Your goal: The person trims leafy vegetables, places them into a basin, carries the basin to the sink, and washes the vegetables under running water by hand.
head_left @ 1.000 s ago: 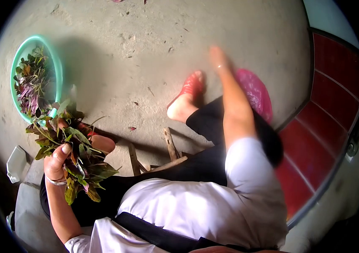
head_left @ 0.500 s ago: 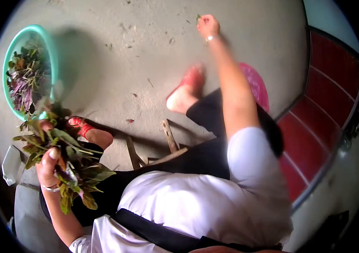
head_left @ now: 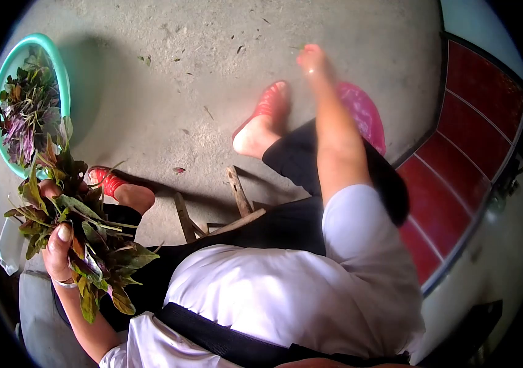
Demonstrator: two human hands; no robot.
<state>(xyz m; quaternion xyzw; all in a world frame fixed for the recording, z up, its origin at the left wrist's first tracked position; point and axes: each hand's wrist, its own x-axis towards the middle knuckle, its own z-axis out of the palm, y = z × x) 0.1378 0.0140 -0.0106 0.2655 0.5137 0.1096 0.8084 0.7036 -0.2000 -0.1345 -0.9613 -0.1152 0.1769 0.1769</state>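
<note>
Hands are staying apart: left hand (head_left: pixel 57 253) is gripping the leafy bunch (head_left: pixel 114 257), lower left of frame; right hand (head_left: pixel 315 60), upper centre-right, is pinching a blurred green scrap (head_left: pixel 302 47) | bunch is lying down-left of my right | its long axis is slanting upper left to lower right, some stems are pointing right | basin (head_left: pixel 66 92) is sitting just above

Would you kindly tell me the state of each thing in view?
Left hand: closed around the leafy bunch.
Leafy bunch: held, leaves splayed.
Right hand: blurred, grip unclear.
Basin: open, holding leaves.
Pink plastic: partly hidden.
Left sandal: worn.
Right sandal: worn.
</note>
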